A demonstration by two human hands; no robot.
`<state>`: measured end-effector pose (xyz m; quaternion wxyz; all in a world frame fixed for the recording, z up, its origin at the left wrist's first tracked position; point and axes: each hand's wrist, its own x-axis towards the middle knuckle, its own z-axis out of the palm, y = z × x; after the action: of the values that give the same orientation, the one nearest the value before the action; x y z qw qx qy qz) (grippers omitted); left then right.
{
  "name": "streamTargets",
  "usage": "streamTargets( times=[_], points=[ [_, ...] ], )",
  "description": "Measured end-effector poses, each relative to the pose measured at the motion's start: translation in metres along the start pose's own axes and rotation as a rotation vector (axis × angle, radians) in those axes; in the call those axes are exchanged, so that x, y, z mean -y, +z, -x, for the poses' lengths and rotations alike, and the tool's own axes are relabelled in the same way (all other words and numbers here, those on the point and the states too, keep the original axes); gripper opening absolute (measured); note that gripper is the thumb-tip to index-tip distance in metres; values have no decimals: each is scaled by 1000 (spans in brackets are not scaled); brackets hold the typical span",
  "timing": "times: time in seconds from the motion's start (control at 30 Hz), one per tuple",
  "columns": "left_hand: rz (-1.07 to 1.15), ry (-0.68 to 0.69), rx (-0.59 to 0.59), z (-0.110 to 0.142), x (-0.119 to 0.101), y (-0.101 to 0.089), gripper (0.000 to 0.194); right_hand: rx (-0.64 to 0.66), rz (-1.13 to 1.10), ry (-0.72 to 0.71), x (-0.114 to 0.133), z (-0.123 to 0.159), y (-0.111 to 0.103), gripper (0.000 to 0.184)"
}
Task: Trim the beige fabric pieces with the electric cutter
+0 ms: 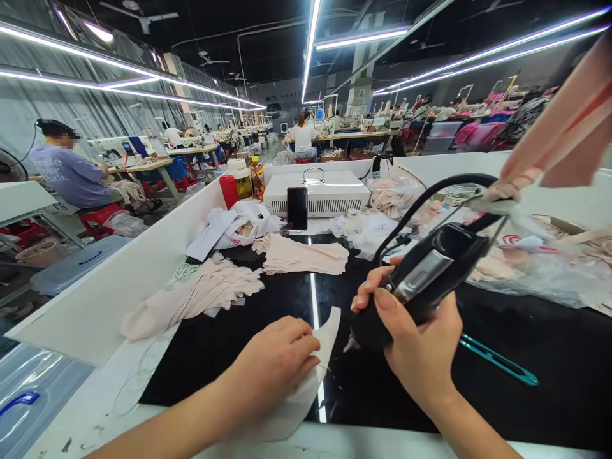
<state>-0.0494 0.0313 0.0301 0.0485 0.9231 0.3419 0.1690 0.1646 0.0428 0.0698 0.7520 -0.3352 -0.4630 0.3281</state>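
My right hand (421, 344) is wrapped around a black corded hand tool (430, 268) with a silver lever on its side, tilted above the black work surface (392, 395). The tool's far end hangs by a strip of pink cloth (554, 121). On the left, my left hand (277, 357) has its fingers curled down on the edge of a pale, curved fabric piece (329, 331); its thumb is hidden. Beyond it lie a fanned pile of pale pink fabric pieces (201, 296) and a stack of similar pieces (306, 255). A teal slotted stick (500, 360) rests right of my right hand.
At the back stand a white vented box (315, 191), a phone (297, 208), a lidded jar (240, 182) and a bottle (257, 177). White side panels (143, 274) border the table. Plastic-bagged fabric (526, 268) lies right. A co-worker (71, 166) sits at left.
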Motion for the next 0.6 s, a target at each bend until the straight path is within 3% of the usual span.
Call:
streamTargets(
  times=[0.13, 0.23, 0.33, 0.5, 0.6],
  points=[
    [-118, 41, 52, 16, -19, 15, 9, -6, 15, -1, 1, -2, -5, 39],
    [-125, 24, 83, 19, -21, 17, 15, 12, 18, -1, 2, -1, -5, 40],
    [-69, 33, 88, 21, -13, 10, 24, 24, 14, 10, 3, 1, -4, 42],
    [80, 169, 48, 28, 9, -3, 26, 48, 11, 27, 2, 6, -3, 41],
    [117, 150, 15, 28, 19, -6, 35, 70, 8, 21, 0, 8, -4, 41]
  ],
)
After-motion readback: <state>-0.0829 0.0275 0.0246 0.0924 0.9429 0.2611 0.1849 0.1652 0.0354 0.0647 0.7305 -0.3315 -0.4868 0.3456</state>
